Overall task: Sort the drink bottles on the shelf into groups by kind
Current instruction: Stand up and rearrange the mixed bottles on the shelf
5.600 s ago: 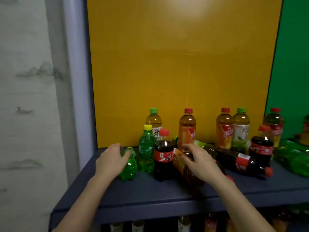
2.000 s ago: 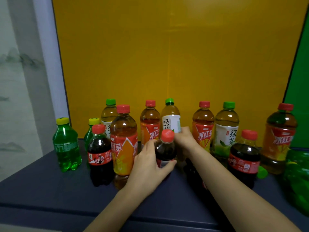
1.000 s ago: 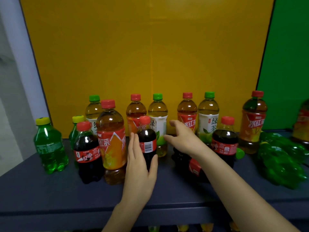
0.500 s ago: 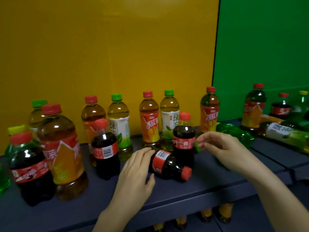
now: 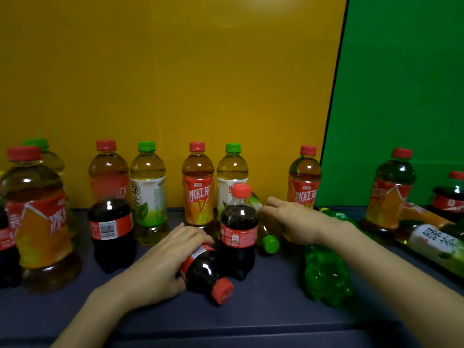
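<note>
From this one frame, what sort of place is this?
Probably a mock shop shelf staged for recording: soft drinks on a dark shelf, plain yellow backdrop and green backdrop behind, no price tags.

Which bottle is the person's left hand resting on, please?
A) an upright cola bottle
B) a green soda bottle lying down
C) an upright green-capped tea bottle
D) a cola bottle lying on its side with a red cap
D: the left hand curls over the lying cola bottle, whose red cap points toward the shelf's front edge, beside the upright cola bottle.
</note>
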Action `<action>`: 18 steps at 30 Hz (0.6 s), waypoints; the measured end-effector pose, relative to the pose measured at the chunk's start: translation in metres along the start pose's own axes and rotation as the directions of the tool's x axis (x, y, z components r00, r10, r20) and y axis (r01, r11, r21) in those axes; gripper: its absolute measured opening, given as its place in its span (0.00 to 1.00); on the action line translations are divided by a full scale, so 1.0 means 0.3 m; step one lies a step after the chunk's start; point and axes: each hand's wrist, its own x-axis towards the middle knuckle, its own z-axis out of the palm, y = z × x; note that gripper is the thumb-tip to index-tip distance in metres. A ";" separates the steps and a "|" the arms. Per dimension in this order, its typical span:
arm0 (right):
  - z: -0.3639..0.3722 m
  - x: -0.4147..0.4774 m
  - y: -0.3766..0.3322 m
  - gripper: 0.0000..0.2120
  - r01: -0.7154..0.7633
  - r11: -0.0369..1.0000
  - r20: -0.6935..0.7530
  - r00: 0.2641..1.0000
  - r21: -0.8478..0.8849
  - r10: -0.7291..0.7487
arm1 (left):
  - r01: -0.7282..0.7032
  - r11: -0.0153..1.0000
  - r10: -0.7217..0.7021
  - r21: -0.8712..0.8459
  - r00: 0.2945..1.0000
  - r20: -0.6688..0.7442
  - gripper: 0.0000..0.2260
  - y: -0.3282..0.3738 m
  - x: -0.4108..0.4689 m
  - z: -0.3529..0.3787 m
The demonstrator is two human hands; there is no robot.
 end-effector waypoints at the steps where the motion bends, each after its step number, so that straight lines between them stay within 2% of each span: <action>1: 0.002 0.015 0.008 0.33 0.047 0.997 0.016 0.999 -0.057 -0.046 | -0.015 1.000 0.015 0.009 1.000 0.009 0.29 0.003 0.004 0.000; 7: 0.029 0.091 0.034 0.35 0.265 0.918 0.058 0.964 -0.296 -0.260 | -0.011 0.997 0.007 0.081 0.999 0.050 0.26 0.003 0.019 -0.013; 11: 0.041 0.103 0.064 0.31 0.343 0.873 0.036 0.935 -0.346 -0.353 | 0.008 0.996 -0.011 0.094 0.999 0.030 0.24 0.007 0.013 -0.005; 18: 0.041 0.094 0.098 0.34 0.415 0.834 0.015 0.898 -0.362 -0.441 | 0.027 0.992 -0.019 0.125 0.998 -0.058 0.28 0.002 -0.004 -0.002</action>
